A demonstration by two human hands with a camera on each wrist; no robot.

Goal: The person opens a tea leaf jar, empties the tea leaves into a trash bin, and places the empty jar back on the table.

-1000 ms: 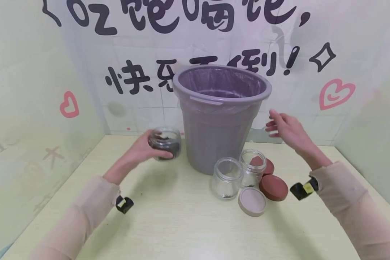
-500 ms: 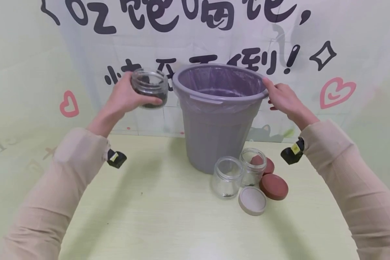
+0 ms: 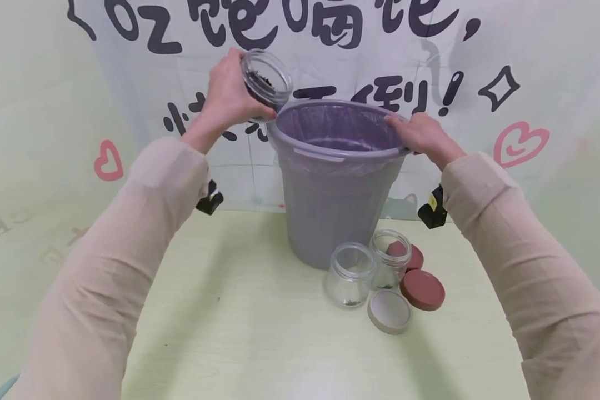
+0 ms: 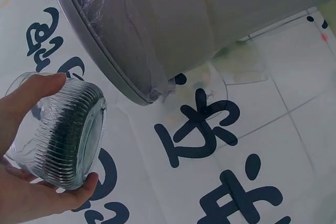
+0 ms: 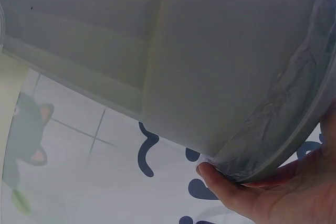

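Note:
My left hand [image 3: 225, 94] holds a clear glass jar [image 3: 266, 83] with dark loose bits inside, above the left rim of the grey trash bin [image 3: 335, 200]. The jar is lidless and its mouth leans toward the bin. In the left wrist view, thumb and fingers wrap the ribbed jar [image 4: 68, 129] near the bin's rim [image 4: 102, 59]. My right hand [image 3: 422, 133] grips the bin's right rim, thumb on top. The right wrist view shows that hand [image 5: 273, 192] at the rim, over the edge of the plastic liner [image 5: 262, 129].
Two open glass jars, one in front [image 3: 351, 280] and one behind [image 3: 389, 266], stand at the bin's foot with a few dark specks inside. Beside them lie a pale lid [image 3: 390, 312], a red lid [image 3: 423, 290] and another red lid [image 3: 416, 258]. A printed wall sheet hangs behind.
The left hand has raised the jar from low beside the bin to above its left rim and tipped it. The right hand has moved left and taken hold of the bin's rim.

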